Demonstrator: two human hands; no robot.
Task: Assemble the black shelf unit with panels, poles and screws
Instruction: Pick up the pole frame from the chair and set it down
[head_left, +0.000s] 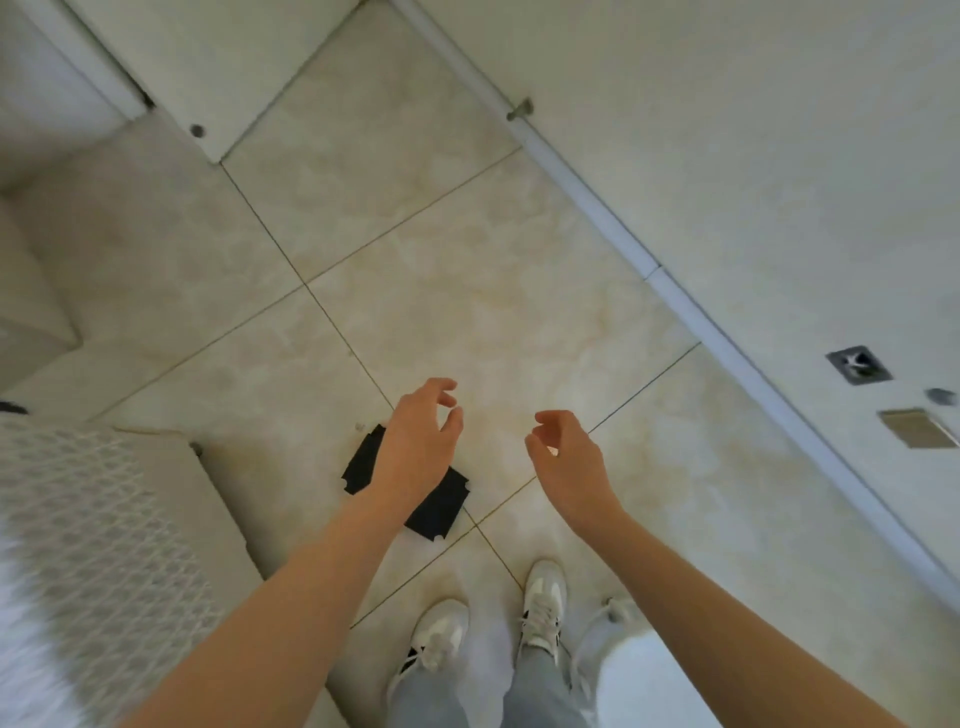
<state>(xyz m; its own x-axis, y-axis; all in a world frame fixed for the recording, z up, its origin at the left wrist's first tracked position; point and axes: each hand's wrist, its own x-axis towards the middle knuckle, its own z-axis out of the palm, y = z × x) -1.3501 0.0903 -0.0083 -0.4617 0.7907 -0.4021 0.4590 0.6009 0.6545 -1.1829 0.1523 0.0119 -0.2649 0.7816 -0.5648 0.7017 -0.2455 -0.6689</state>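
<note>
A flat black shelf panel (439, 506) with notched corners lies on the tiled floor just ahead of my feet; my left forearm covers its middle. My left hand (421, 436) hovers above the panel's far edge, fingers curled and apart, holding nothing. My right hand (563, 449) hangs in the air to the right of the panel, fingers loosely curved and empty. No poles or screws show in this view.
A white wall with a skirting board (597, 205) runs diagonally on the right, with a socket plate (858, 365). A patterned white surface (93, 545) stands at the left. My white shoes (543, 603) stand at the bottom, beside a white rounded object (644, 675).
</note>
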